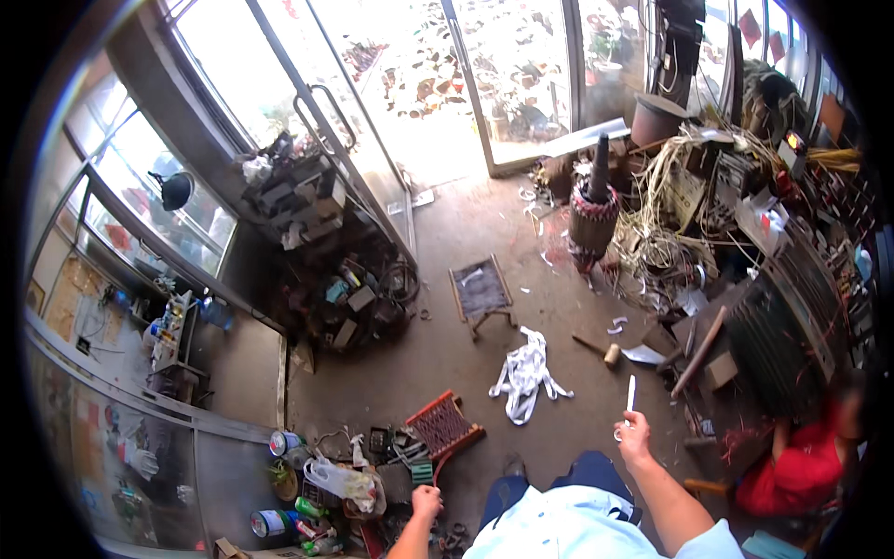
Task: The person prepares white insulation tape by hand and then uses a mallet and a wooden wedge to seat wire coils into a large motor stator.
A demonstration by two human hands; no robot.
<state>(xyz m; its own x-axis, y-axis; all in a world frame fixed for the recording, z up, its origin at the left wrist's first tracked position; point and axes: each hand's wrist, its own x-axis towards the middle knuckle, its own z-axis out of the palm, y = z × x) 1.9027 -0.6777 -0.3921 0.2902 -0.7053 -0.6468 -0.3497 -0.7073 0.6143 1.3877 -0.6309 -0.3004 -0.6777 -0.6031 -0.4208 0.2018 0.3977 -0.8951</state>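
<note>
- Right hand (633,436): fingers clamped on a slim white piece (632,393), which stands nearly upright above the fist; whether it is a blade or a stiff strip cannot be told.
- Left hand (426,501): fingers curled, low beside the red-framed stool (445,425); whether they close on anything cannot be told.
- Handling, as judged: the slim piece is best gripped firmly near its lower end, its free tip turned away from the forearm and from the co-worker in red (787,470) at the right.
- Footing, as judged: the loose heap of white strips (526,375) lies on the floor (447,363) ahead of the knees and could snag a shoe; the mallet (611,355) beyond it calls for the same care.
- Labels: an upper paint can (287,443) and a lower paint can (270,524), at lower left, wear blue-and-white wrappers; their print is too small to make out.
- Other markings: a green bottle (310,507) stands near the cans; no lettering on it can be read.
</note>
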